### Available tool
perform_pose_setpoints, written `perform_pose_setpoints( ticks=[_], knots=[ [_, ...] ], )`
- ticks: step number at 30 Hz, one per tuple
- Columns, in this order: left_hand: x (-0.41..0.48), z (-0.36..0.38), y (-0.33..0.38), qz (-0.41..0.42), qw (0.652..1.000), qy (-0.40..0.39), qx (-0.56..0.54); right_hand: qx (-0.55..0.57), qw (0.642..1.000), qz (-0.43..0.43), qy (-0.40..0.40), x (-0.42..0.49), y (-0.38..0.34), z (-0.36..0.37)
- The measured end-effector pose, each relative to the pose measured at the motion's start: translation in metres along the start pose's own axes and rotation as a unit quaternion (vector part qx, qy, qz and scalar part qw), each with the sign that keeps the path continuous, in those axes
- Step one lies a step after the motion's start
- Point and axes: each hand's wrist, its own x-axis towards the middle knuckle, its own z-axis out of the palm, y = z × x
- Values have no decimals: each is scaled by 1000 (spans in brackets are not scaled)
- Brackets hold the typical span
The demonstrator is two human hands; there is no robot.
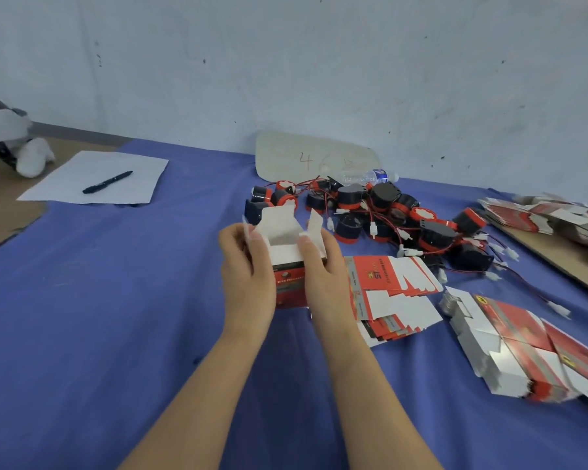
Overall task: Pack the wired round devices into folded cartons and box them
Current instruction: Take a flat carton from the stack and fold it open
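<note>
Carton point(287, 262) stands upright between my hands above the blue counter point(116, 283), its white top flaps open. My left hand point(248, 269) grips its left side, and my right hand point(323, 269) grips its right side. Behind it lies a heap of wired round devices point(370, 212). Flat cartons point(387, 293) are stacked just beside my right hand.

A blue cloth point(99, 300) covers the worktop. At the cloth's far left corner lies a white paper sheet point(82, 167) with a black pen point(107, 182) on it. At the cloth's far edge, a rounded cardboard sign point(286, 154), handwritten perhaps "46", leans against the wall. A clear water bottle point(367, 177) lies in front of it.
</note>
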Motion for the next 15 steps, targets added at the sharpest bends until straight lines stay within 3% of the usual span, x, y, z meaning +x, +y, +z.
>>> perform_pose_setpoints(
  ticks=[5,10,15],
  knots=[
    [-6,0,1,71,994,-75,25,0,998,-3,58,0,-2,-4],
    [-6,-2,-5,164,978,-84,96,8,996,-37,77,1,-3,-3],
    [-6,-2,-10,114,986,-66,107,-81,996,-18,26,0,3,-4]
  ],
)
